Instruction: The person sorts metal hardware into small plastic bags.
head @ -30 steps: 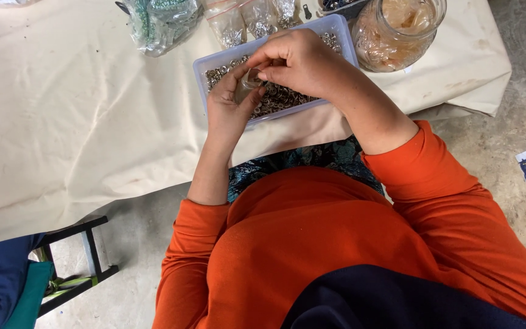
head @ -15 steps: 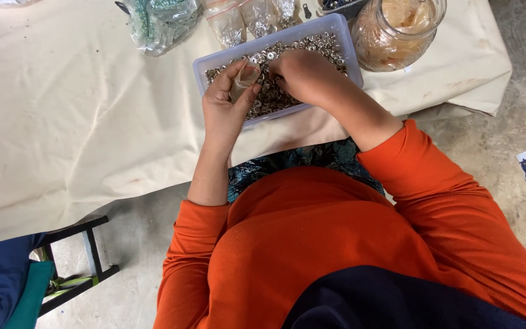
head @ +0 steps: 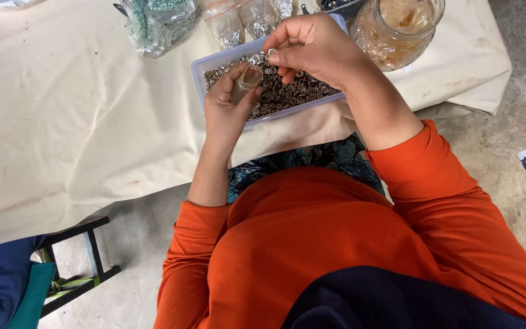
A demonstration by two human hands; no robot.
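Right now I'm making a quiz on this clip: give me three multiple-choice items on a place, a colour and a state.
1. Where does the tray of small metal rings sit?
A. on the cloth-covered table
B. on the floor
C. on a chair

2. What colour are the sleeves?
A. green
B. orange
C. white

3. How is the right hand?
A. flat on the cloth
B. fingertips pinched together above the tray
C. gripping the jar

1 A: cream cloth lies under the tray.
2 B: both sleeves are orange.
3 B: its fingertips meet over the rings, near the left hand.

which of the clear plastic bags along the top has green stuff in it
The big crumpled bag furthest left, on the cream cloth. The two small zip bags beside it, above the tray, hold pale silvery bits instead.
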